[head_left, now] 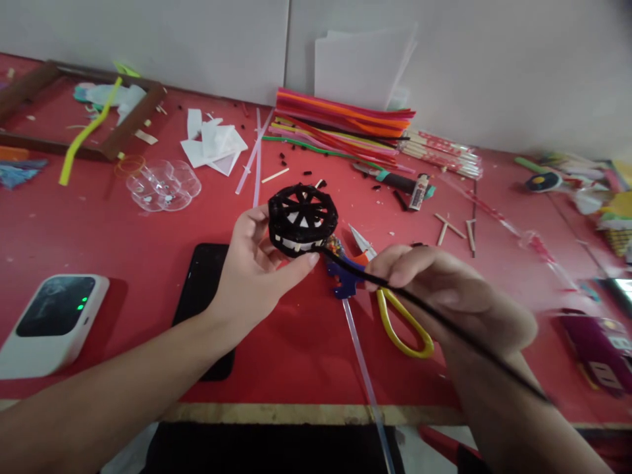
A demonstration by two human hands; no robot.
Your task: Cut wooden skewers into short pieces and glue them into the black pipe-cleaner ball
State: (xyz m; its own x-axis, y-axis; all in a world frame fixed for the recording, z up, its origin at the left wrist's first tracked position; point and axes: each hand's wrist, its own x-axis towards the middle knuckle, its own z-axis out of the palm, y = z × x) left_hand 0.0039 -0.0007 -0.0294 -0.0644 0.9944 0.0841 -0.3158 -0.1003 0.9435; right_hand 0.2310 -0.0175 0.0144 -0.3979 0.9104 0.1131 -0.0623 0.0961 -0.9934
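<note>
My left hand [261, 263] grips a small black spoked wheel [302, 214], its fingers and thumb closed around the left and lower rim. Pale pieces show between the wheel's two black rings. From the wheel's lower right a long black pipe cleaner [419, 303] runs out toward the lower right. My right hand [444, 296] pinches that strip between thumb and fingers a short way from the wheel. Beneath the hands lie a blue glue gun [345, 280], with a clear glue stick [365, 368] out of its back, and yellow-handled scissors [402, 326], partly hidden.
A black phone [200, 283] lies under my left forearm, with a white device [54, 322] farther left. Behind are pipe cleaners [340, 131] in several colours, a utility knife [395, 179], paper scraps [214, 145], a clear plastic palette [165, 185] and a brown frame [108, 145].
</note>
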